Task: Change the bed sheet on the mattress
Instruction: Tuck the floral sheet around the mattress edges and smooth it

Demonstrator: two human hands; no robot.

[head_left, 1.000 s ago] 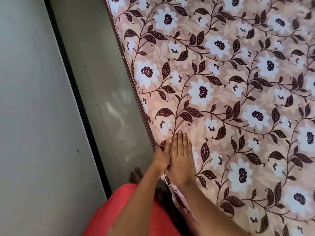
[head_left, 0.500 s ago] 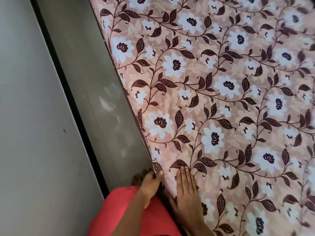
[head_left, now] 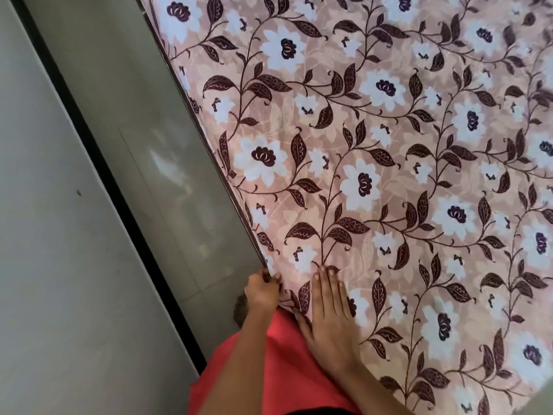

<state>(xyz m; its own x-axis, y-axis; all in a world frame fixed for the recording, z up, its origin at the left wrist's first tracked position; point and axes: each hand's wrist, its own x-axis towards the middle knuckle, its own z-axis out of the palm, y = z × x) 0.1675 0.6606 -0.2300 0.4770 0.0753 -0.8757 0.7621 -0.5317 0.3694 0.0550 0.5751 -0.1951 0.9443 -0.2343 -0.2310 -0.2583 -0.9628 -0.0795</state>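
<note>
A pink bed sheet with white flowers and dark brown leaves covers the mattress and fills the right of the head view. My right hand lies flat on top of the sheet near its left edge, fingers straight and together. My left hand sits at the side edge of the mattress, its fingers curled round the hanging border of the sheet. The mattress itself is hidden under the sheet.
A narrow strip of glossy grey tiled floor runs between the bed and a pale wall with a black skirting line. My red garment and a foot below show at the bottom.
Both hands slid back along the mattress edge toward me. My left hand left the top of the sheet and now grips its side border; the right stays flat.
</note>
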